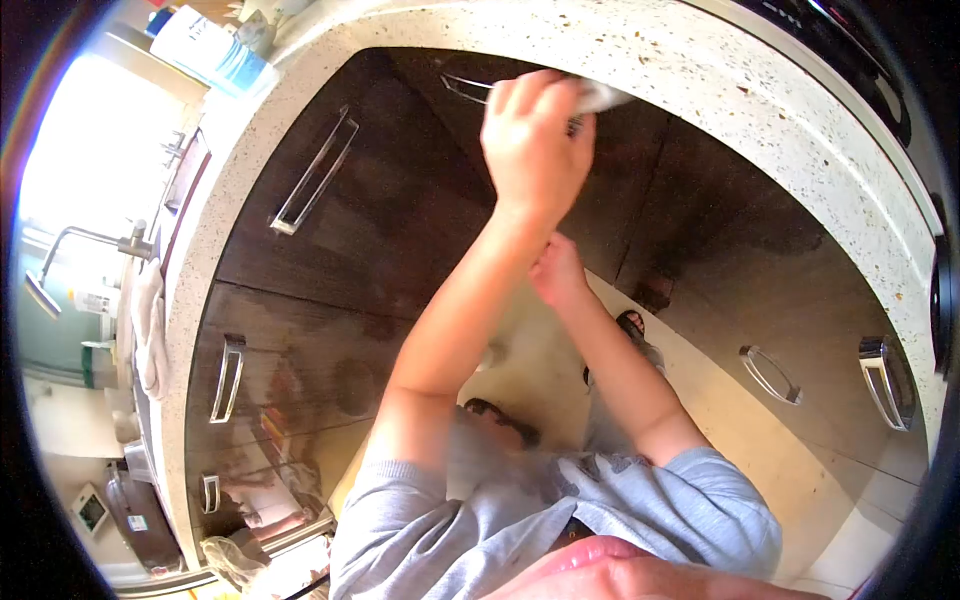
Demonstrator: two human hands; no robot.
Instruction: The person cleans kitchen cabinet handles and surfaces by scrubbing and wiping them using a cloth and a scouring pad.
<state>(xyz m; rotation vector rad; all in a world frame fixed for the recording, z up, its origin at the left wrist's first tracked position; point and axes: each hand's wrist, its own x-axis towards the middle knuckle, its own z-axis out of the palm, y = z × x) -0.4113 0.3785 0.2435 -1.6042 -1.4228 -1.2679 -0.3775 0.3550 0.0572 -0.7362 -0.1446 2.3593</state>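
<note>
My left hand (535, 135) is raised at the dark cabinet front just under the counter edge, its fingers curled round a white, blurred thing that looks like a cloth (603, 95). A chrome handle (462, 88) runs behind these fingers, and I cannot tell whether they touch it. Lower down, my right hand (560, 270) is closed beside my left forearm. That forearm partly covers it, so whatever it may hold is hidden.
A speckled white countertop (740, 120) curves over dark cabinets with several chrome handles (315, 170). At the left are a sink faucet (90, 237), a draped cloth (148, 330) and a white-and-blue container (205, 50). A black appliance edge (870, 70) lies upper right.
</note>
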